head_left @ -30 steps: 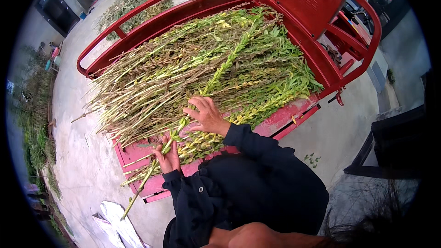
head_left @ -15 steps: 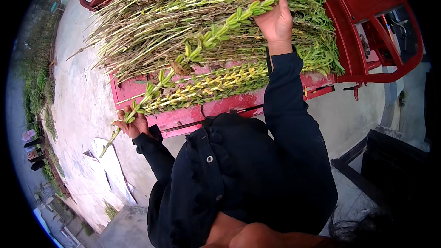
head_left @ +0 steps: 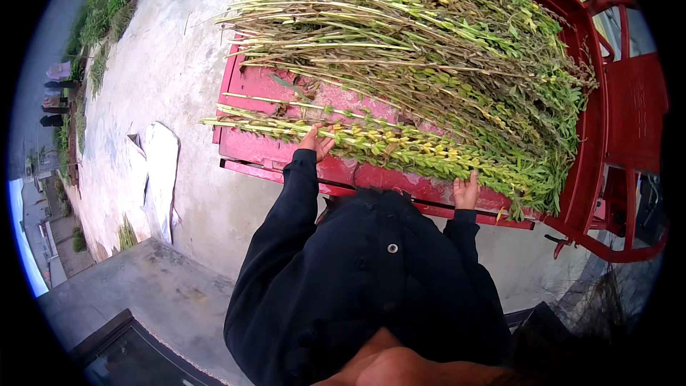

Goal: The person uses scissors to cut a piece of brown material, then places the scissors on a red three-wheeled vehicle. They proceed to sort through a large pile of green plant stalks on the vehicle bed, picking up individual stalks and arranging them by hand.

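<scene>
A bundle of sesame stalks [head_left: 400, 141], thick with green and yellow pods, lies along the near side of a red cart bed [head_left: 250, 144]. At the near edge of the bundle, toward its bare stem ends, my left hand [head_left: 316, 143] touches the stalks with its fingers apart. Farther right, my right hand [head_left: 466, 191] is open, palm up, its fingertips against the podded, leafy part. Neither hand is wrapped round a stalk. Behind this bundle spreads a larger heap of drier, browner stalks [head_left: 371, 50], stems to the left and leafy tops to the right.
The cart's red front panel and frame [head_left: 632, 114] rise at the right. A low red rail [head_left: 332, 187] runs between my body and the bed. On the concrete at left lies a white sheet [head_left: 161, 171]. A dark-framed object [head_left: 132, 354] is at lower left.
The long green stalk that both hands held up slantwise is down on the near bundle. My right hand has come down and nearer; my left has moved right along the stems.
</scene>
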`<state>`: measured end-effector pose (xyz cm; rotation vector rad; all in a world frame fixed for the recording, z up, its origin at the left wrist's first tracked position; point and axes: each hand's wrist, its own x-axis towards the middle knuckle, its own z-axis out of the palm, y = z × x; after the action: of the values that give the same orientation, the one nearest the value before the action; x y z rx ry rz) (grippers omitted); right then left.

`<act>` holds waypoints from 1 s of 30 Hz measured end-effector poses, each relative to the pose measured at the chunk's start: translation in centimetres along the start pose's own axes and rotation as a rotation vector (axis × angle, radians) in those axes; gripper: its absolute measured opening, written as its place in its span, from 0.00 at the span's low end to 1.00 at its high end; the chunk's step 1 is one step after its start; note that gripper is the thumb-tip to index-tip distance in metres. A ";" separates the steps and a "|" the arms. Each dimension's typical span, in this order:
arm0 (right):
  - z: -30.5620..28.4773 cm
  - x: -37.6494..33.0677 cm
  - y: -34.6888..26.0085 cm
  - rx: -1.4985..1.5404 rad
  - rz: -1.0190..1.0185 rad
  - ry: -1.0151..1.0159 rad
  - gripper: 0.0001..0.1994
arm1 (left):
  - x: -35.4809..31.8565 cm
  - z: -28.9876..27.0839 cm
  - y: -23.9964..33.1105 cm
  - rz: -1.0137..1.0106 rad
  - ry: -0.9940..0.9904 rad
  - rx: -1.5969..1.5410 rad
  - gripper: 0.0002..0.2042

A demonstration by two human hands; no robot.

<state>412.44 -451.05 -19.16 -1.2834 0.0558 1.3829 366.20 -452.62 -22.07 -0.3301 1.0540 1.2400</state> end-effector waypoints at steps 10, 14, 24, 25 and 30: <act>2.5 2.5 1.7 -0.371 0.127 0.144 0.17 | 2.5 -1.7 0.9 0.136 0.327 0.074 0.18; 3.7 3.8 4.5 -0.391 0.204 0.241 0.20 | 5.1 -2.0 2.6 0.289 0.504 0.136 0.19; 4.5 3.3 1.8 -1.127 0.441 0.202 0.26 | 3.8 2.7 1.0 0.733 0.889 1.022 0.31; 4.7 3.2 0.5 -1.381 0.183 0.066 0.25 | 3.3 2.2 0.6 1.049 0.935 1.338 0.34; 15.6 2.3 -7.5 -1.468 -0.630 -0.122 0.16 | -4.3 18.9 3.8 1.562 0.179 1.644 0.36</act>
<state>408.72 -436.64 -9.98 -2.0625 -1.5561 0.8125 371.93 -440.41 -7.69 1.9869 2.1886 1.0473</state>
